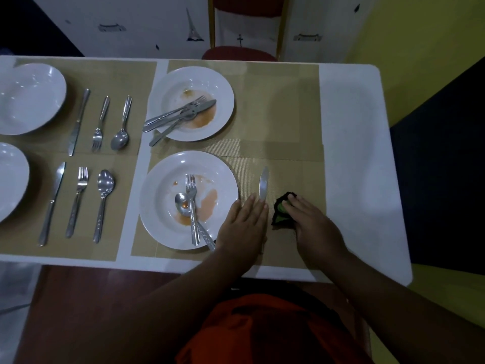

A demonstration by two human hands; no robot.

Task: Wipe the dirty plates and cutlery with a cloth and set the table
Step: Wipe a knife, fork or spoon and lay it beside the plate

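Nearby, crumpled cloth [282, 210] beside smooth steel knife [263, 183]

I am seeing four white plates: two clean at nine o'clock [29, 98] [10, 179], two dirty ones [190, 103] [189, 199]. I am counting four knives, four forks, four spoons, one cloth [282, 208] at three o'clock.
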